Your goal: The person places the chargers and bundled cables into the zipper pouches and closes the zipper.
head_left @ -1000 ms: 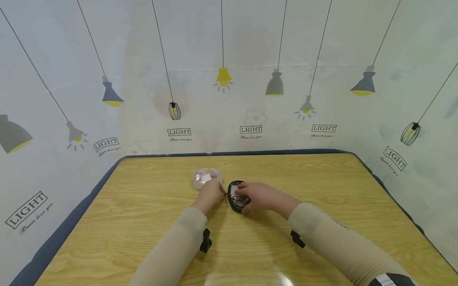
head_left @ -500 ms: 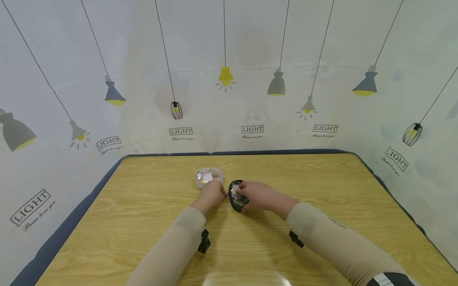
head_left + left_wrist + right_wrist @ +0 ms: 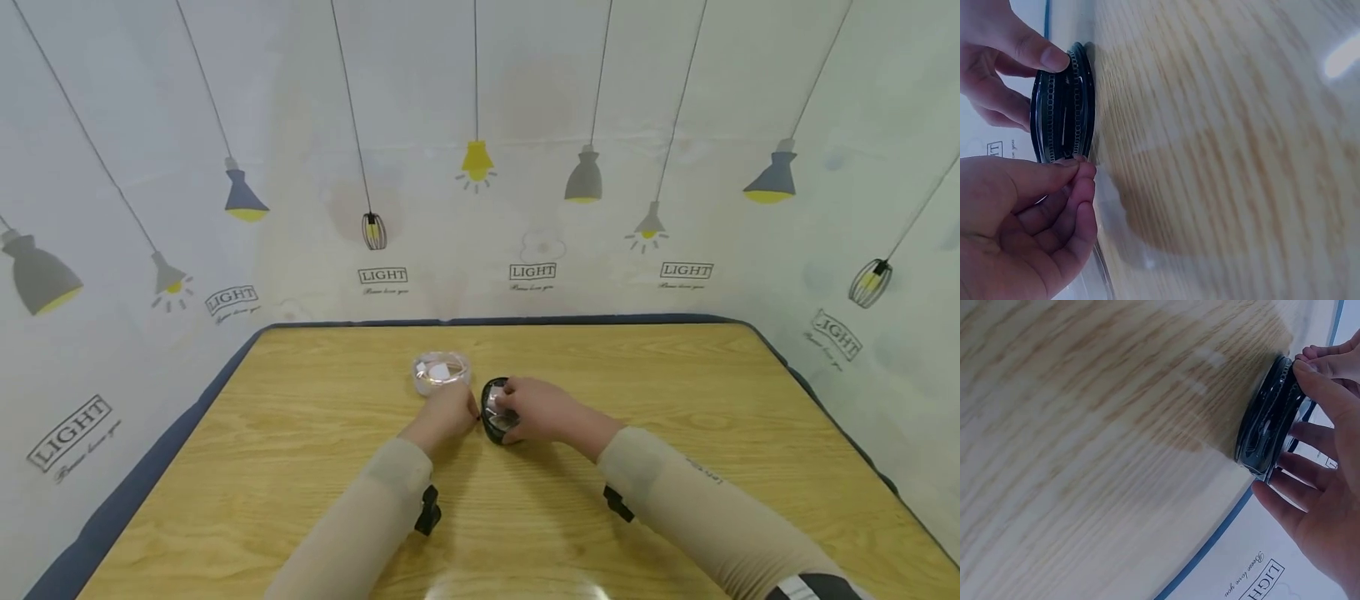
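A small black oval zip pouch (image 3: pixel 491 423) with a see-through top lies on the wooden table, between the two hands. Pale contents show through the top, too small to name. My right hand (image 3: pixel 551 410) holds the pouch from the right, thumb on its near edge and fingers over the top. At its left end, the thumb and forefinger of my left hand (image 3: pixel 442 414) pinch a spot on the zip edge; the zip pull itself is hidden by the fingertips. In the left wrist view, two rows of zip teeth run along the side of the black pouch (image 3: pixel 1063 125).
Just behind my left hand sits a clear, pinkish oval pouch (image 3: pixel 441 372) with a coiled cable and a white block inside. The wooden table (image 3: pixel 637 517) ends at a curtain (image 3: pixel 450 250) printed with hanging lamps.
My left hand has shifted slightly toward me along the black pouch's left end. The right hand keeps its hold, and the head view has turned a little.
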### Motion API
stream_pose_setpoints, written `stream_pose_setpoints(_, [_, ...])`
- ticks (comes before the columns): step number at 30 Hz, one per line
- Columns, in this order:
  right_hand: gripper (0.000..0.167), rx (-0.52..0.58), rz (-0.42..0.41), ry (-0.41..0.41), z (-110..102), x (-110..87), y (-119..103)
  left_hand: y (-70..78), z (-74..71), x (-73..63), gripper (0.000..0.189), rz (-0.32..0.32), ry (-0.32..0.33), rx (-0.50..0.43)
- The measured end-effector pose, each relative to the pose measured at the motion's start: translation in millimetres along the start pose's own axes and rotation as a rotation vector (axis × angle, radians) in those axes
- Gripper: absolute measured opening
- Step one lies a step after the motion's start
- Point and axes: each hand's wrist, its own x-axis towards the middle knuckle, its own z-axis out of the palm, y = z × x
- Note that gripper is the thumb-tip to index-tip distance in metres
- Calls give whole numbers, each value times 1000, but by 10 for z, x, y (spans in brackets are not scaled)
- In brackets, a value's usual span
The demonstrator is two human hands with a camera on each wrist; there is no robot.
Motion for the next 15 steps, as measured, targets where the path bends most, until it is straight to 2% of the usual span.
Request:
stream_pose_setpoints(11, [60, -3, 32, 5, -25, 33, -30, 28, -37, -42, 10, 29, 3, -4])
stream_pose_setpoints(15, [56, -6, 32, 2, -19, 48, -27, 26, -29, -34, 9, 28, -19, 16])
